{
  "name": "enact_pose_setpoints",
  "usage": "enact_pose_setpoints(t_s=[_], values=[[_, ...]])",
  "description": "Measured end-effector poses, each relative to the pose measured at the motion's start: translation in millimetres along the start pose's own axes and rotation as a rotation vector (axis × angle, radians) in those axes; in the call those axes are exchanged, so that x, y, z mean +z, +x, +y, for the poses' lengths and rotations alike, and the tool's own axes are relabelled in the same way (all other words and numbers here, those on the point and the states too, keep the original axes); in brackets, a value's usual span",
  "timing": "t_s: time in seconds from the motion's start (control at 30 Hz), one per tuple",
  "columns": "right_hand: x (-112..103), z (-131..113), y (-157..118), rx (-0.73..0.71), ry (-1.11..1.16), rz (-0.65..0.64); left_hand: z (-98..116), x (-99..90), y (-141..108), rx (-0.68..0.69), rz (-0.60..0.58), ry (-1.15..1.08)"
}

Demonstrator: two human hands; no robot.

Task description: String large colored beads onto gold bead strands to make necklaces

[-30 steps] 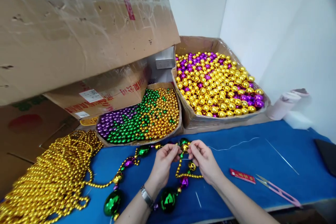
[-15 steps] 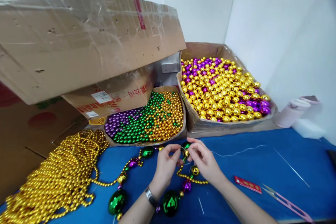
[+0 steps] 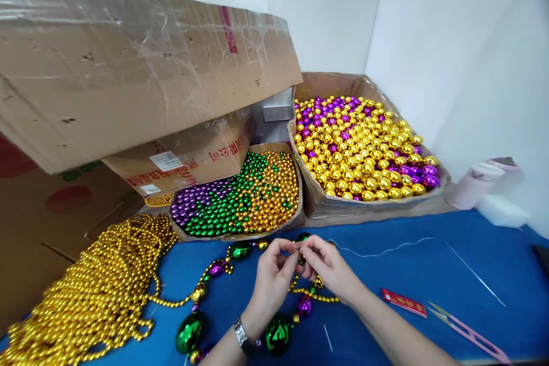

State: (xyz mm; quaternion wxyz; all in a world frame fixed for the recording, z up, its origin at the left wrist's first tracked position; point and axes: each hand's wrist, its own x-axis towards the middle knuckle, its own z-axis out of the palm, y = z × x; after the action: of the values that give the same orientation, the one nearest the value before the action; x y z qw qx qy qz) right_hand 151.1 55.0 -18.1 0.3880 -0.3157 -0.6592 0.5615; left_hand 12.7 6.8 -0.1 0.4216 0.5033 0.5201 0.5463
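Observation:
My left hand [image 3: 274,274] and my right hand [image 3: 329,267] meet over the blue table, fingertips pinched close together. Both hold a thin white thread [image 3: 377,254], whose loose end trails off to the right; the exact spot between the fingertips is hidden. A bead necklace [image 3: 278,333] of large green, purple and gold balls curves around and under my hands. Small gold bead strands are attached to it. Behind my fingers, a green ball [image 3: 303,237] partly shows.
Ahead stand a box of small purple, green and gold beads [image 3: 244,197] and a larger box of gold and purple balls [image 3: 364,148]. Gold bead strands [image 3: 94,291] pile up at left. On the right lie a red packet [image 3: 404,302], pink scissors [image 3: 469,331] and a needle [image 3: 475,273].
My hands have drawn together, and the fingertips now touch where a small gap with thread showed before. The right hand has come slightly lower. The view has shifted slightly.

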Motion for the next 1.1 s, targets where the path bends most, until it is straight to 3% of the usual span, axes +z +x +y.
enact_pose_setpoints(t_s=[0.1, 0.23, 0.33, 0.5, 0.87, 1.0, 1.1], values=[[-2, 0, 2, -0.003, -0.052, 0.023, 2, -3.5, -1, 0.030, -0.011, 0.008], [-11, -3, 3, -0.038, -0.196, 0.043, 8, -10.2, -5, 0.209, -0.050, 0.234], [-18, -9, 3, -0.085, -0.332, -0.014, 10, -13.4, -10, 0.322, -0.060, 0.450], [-23, -22, -2, -0.199, -0.510, -0.100, 3, -13.8, -15, 0.408, -0.052, 0.581], [-23, -28, -5, -0.184, -0.519, -0.130, 10, -5.0, -13, 0.359, -0.094, 0.486], [-25, -34, -3, -0.216, -0.527, -0.106, 13, -5.7, -8, 0.270, -0.076, 0.444], [-30, -35, -3, -0.215, -0.525, -0.082, 20, -16.1, -11, 0.107, -0.125, 0.281]])
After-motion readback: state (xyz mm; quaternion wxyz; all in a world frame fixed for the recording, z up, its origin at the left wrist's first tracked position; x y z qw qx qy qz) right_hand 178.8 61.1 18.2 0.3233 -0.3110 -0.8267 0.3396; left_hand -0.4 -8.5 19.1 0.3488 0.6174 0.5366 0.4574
